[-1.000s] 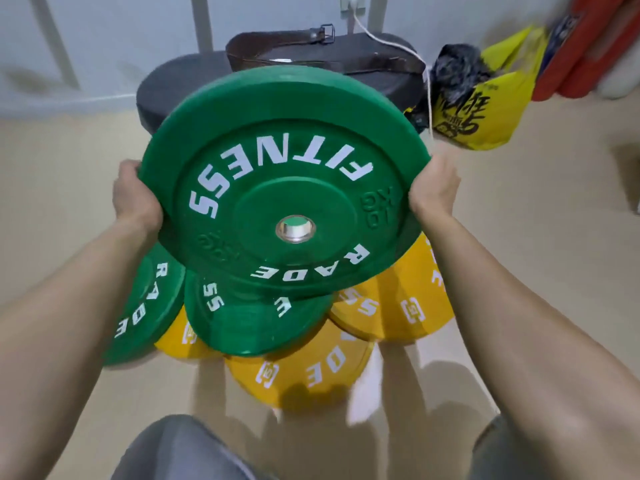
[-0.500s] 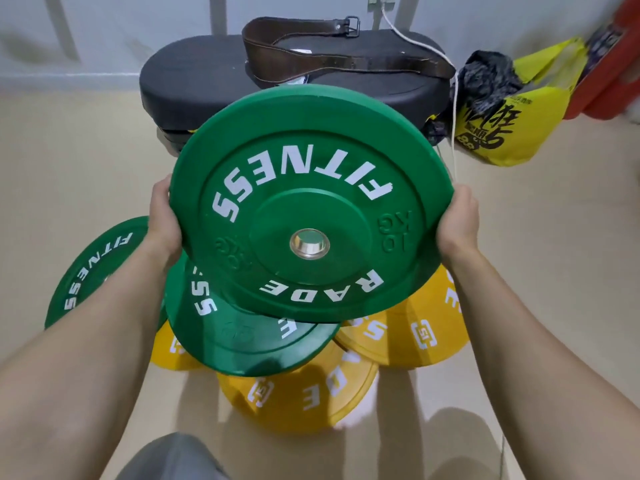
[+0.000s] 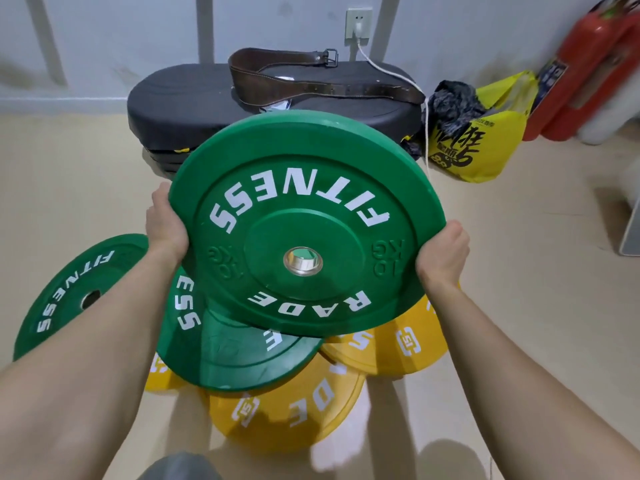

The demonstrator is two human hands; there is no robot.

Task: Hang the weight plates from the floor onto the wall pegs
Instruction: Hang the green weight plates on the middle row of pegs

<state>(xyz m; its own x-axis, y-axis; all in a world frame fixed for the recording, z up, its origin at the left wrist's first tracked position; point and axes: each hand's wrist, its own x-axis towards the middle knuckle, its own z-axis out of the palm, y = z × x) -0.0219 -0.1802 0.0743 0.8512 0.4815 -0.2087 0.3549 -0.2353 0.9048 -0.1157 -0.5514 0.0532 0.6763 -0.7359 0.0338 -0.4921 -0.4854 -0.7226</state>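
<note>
We start with the tan floor [image 3: 86,161], where most of the work remains. Against the pale wall [image 3: 121,36] sits a stack of black padded benches [image 3: 180,98] with a brown leather lifting belt [image 3: 311,88] on top. No wall pegs show in this view, so we cannot tell whether any plate already hangs.

The task's thing is the green 10 kg plate [image 3: 298,202]. It is lifted clear of the floor, its lettered face tilted up towards the camera, above the heap and in front of the benches. Below it lie the plates not yet handled:
- a second green plate [image 3: 235,355], resting across the yellow ones
- a third green plate [image 3: 69,292], flat on the floor to the left
- a front yellow plate [image 3: 287,410]
- a right yellow plate [image 3: 398,344]
- a sliver of another yellow plate [image 3: 159,375] at the left

We judge the job to be in its early part: one plate is picked up and at least five wait.

The left hand [image 3: 166,226] clasps the rim on the left and the right hand [image 3: 443,254] clasps it on the right. Both are curled firmly round the edge, with the fingers mostly hidden behind the plate. The steel-lined centre hole [image 3: 303,261] is open and unobstructed. We take it that this hole must go over a peg once the plate is carried to the wall.
</note>
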